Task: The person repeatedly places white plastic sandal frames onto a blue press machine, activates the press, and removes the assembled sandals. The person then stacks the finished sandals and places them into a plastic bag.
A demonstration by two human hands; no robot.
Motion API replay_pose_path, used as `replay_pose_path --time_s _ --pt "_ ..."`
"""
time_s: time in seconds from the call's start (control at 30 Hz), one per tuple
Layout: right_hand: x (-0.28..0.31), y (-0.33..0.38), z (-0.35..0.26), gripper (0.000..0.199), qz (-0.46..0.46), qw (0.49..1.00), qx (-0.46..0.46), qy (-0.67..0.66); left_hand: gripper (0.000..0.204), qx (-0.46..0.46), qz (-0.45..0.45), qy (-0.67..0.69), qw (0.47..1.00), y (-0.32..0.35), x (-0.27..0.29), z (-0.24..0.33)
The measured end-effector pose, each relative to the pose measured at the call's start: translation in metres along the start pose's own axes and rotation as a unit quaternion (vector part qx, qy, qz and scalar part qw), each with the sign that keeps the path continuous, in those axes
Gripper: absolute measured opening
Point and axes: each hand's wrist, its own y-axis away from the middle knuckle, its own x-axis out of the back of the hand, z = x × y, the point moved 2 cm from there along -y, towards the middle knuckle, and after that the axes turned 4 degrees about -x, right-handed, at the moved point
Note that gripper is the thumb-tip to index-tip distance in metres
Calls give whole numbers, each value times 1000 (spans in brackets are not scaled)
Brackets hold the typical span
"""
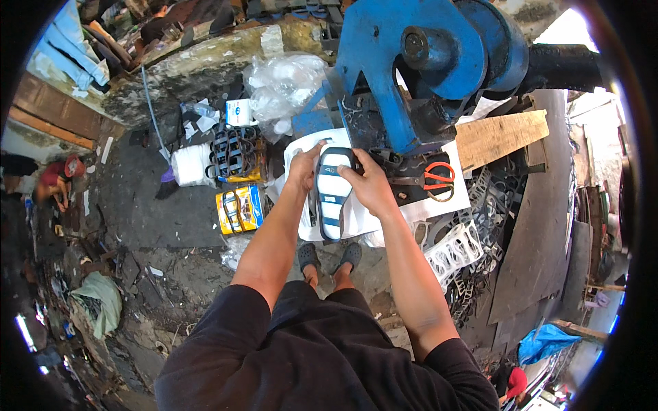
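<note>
A dark sandal sole (332,195) with white and blue stripes lies lengthwise between my hands, its far end at the base of a big blue press machine (411,61). My left hand (303,166) grips the sole's upper left edge. My right hand (367,183) holds its upper right edge, fingers curled over the top. Under the sole lies a white sheet (356,219). My feet in dark sandals (329,257) show below.
Orange-handled scissors (437,179) lie right of the press on a white sheet. A wooden plank (500,135) sits further right. A stack of dark straps (236,152), a yellow and blue box (240,207), clear plastic bags (284,85) and white cut-out scrap (456,250) surround me.
</note>
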Motion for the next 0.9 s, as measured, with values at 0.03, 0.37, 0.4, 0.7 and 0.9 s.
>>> replay_pose_path --time_s 0.03,0.37,0.4,0.7,0.9 --pt "0 3 -4 46 -9 1000 7 -5 47 8 24 -47 999 2 6 2" --pt "31 64 -25 49 66 991 115 -20 102 -368 -141 -505 768 189 -78 30" --pt "32 72 -30 47 78 991 106 -32 104 -373 -138 -502 768 193 -82 25" --pt "72 141 24 29 269 949 105 130 101 -456 -170 -538 688 243 -112 -48" --pt "134 204 107 29 69 959 -141 -235 104 -337 -289 -531 722 253 -109 -121"
